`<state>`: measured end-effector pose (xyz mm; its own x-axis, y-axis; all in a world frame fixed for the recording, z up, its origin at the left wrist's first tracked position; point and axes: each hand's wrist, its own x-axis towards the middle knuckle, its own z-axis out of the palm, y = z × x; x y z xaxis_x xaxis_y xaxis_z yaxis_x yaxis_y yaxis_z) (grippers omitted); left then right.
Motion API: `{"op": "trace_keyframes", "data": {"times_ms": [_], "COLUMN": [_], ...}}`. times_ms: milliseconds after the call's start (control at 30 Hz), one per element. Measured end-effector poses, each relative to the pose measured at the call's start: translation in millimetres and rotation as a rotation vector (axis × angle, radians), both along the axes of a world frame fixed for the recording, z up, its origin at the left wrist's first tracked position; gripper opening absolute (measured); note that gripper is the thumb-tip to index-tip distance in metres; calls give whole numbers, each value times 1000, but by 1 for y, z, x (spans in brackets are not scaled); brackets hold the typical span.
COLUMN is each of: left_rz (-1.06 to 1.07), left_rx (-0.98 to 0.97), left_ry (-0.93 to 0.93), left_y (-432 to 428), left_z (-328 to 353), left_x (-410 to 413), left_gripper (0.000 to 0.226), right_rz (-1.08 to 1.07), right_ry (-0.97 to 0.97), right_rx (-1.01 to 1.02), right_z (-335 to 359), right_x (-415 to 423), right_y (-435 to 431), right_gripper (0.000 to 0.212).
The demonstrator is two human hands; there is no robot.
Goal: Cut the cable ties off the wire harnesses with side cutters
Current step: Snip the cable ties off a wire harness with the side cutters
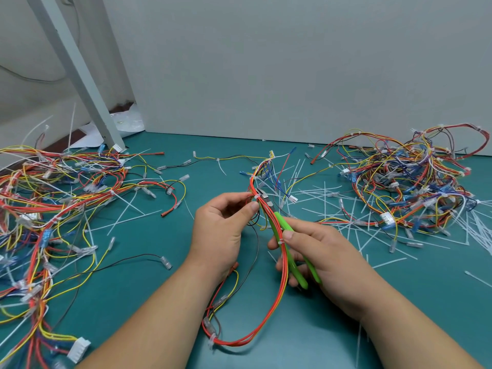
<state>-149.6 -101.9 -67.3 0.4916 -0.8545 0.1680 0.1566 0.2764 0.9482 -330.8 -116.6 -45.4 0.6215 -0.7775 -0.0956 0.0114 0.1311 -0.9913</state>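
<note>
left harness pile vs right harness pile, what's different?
The left pile sprawls flat toward the near edge; the right pile is heaped more tightly by the wall. Loose white cable ties lie thick around the right pile, only a few beside the left pile. Both are red, yellow and blue wires with clear-sleeved terminals on the green mat.

The left hand [219,230] and the right hand [323,253] are bare. The left forearm [149,315] and the right forearm [399,320] are also uncovered as far as visible. The thumbnails are short.
</note>
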Motion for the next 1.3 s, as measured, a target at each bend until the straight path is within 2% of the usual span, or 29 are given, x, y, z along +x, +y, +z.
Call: {"op": "trace_keyframes", "data": {"times_ms": [367, 567, 700, 1300], "left_rz": [6, 11, 9, 3], "left_rx": [12, 22, 24, 20], "left_ry": [0, -11, -16, -11], "left_y": [1, 1, 1, 0], "left_z": [2, 3, 2, 1], "left_x": [-1, -1, -1, -1], "left_gripper": [18, 19, 17, 17], "right_rz": [18, 11, 11, -17], "right_ry": [41, 59, 65, 77], "right_rx": [-46, -53, -71, -114], "right_z": [-3, -1, -2, 0], "right_x": [0, 0, 0, 3], "right_y": [-1, 0, 0, 6], "right_gripper": [34, 43, 35, 25]}}
